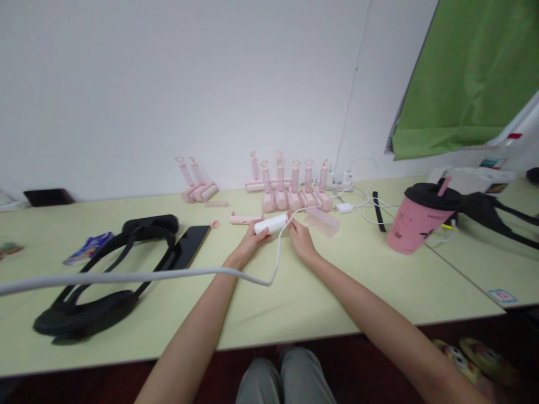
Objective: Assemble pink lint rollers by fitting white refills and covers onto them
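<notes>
White cylinder in the left hand

The left hand closes around the cylinder's left part, thumb along its near side, out over the middle of the worktop. The right hand has its fingers drawn together at the other end; from here I can't tell exactly what they pinch. A white cable runs across in front and up past that hand. Just behind lies a slim pink piece, with a translucent pink box to the right. Farther back, clear-bodied pink tubes stand upright in a cluster. A pink cup stands well to the right; a black headset sits left, beside a phone.
</notes>
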Demonstrator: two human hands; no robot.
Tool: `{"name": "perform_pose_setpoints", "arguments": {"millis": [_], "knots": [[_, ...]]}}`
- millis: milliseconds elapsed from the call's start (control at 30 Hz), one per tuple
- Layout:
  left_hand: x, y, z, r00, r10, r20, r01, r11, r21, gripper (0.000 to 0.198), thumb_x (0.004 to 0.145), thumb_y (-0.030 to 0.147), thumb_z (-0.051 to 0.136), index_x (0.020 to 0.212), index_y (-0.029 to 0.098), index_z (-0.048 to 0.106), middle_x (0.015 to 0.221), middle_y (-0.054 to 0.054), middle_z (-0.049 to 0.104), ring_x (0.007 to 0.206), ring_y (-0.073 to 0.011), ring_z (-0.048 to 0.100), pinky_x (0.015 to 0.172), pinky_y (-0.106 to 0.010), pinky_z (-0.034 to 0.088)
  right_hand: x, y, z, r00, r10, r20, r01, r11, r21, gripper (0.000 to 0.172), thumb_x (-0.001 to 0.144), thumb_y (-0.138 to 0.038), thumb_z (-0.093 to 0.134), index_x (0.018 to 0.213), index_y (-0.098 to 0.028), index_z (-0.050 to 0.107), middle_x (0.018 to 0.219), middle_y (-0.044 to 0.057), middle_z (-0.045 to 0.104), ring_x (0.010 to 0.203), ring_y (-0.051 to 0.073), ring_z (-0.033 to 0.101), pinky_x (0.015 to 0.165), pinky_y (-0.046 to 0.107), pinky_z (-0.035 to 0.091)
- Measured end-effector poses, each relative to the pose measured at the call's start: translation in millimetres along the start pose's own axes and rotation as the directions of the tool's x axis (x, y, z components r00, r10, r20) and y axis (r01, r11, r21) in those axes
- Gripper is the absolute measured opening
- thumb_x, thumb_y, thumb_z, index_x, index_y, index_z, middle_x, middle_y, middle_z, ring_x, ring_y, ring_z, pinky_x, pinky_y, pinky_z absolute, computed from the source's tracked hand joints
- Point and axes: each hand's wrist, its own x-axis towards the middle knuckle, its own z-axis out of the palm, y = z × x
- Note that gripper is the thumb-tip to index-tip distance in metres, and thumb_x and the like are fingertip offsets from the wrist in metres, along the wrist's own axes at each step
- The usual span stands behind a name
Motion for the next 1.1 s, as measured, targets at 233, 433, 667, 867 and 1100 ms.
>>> {"name": "perform_pose_setpoints", "arguments": {"millis": [233, 433, 667, 867, 1100], "knots": [[-2.7, -3.5, 0.3, 0.992, 0.128, -0.020, -0.121, 0.972, 0.200, 0.046, 0.070, 0.037, 0.066, 0.104, 0.022, 0.038, 0.087, 0.002, 0.047, 0.071, -0.0077, 0.048, 0.064, -0.019, 0.042, -7.6, 5.2, 3.2, 0.979, -0.072, 0.189, 0.101, 0.983, -0.151, 0.076, 0.084, -0.044, 0.043, 0.143, -0.022, 0.001, 0.148, 0.013, 0.018, 0.137, 0.027, 0.014, 0.104, 0.061, 0.012], [-11.3, 5.4, 11.5, 0.971, 0.235, -0.044, -0.213, 0.934, 0.286, 0.043, 0.068, 0.036, 0.065, 0.101, 0.022, 0.041, 0.086, 0.002, 0.046, 0.076, -0.0102, 0.046, 0.066, -0.020, 0.039, -12.0, 4.9, 5.6, 0.972, -0.136, 0.189, 0.161, 0.979, -0.122, 0.089, 0.080, -0.049, 0.048, 0.142, -0.018, -0.008, 0.148, 0.016, 0.011, 0.137, 0.025, 0.010, 0.107, 0.057, 0.001], [-5.3, 17.6, 2.6, 0.961, 0.275, -0.002, -0.259, 0.908, 0.328, 0.044, 0.072, 0.038, 0.062, 0.107, 0.020, 0.040, 0.081, 0.002, 0.046, 0.068, -0.0094, 0.045, 0.061, -0.021, 0.037, 9.3, -5.0, 8.7, 0.996, 0.084, 0.031, -0.087, 0.832, 0.548, 0.057, 0.079, -0.060, 0.035, 0.120, -0.022, 0.042, 0.130, 0.009, 0.043, 0.119, 0.022, 0.042, 0.095, 0.039, 0.039], [-12.3, 20.3, 19.5, 0.965, 0.226, 0.137, -0.263, 0.869, 0.419, 0.037, 0.073, 0.048, 0.059, 0.094, 0.019, 0.049, 0.079, 0.001, 0.051, 0.068, -0.0107, 0.049, 0.059, -0.020, 0.040, 17.6, 10.3, 10.6, 0.915, 0.403, -0.023, -0.255, 0.621, 0.741, 0.022, 0.065, -0.040, 0.050, 0.064, -0.019, 0.053, 0.068, 0.000, 0.062, 0.070, 0.015, 0.057, 0.063, 0.024, 0.046], [-16.0, 7.7, 38.8, 0.924, 0.360, -0.126, -0.284, 0.870, 0.402, 0.051, 0.086, 0.058, 0.026, 0.070, 0.017, 0.052, 0.065, -0.001, 0.055, 0.058, -0.0129, 0.051, 0.056, -0.025, 0.041, 3.9, -4.5, 18.1, 0.894, 0.429, 0.126, -0.360, 0.523, 0.773, 0.020, 0.061, -0.031, 0.047, 0.060, -0.017, 0.061, 0.063, 0.000, 0.066, 0.066, 0.015, 0.059, 0.059, 0.022, 0.043]]}}
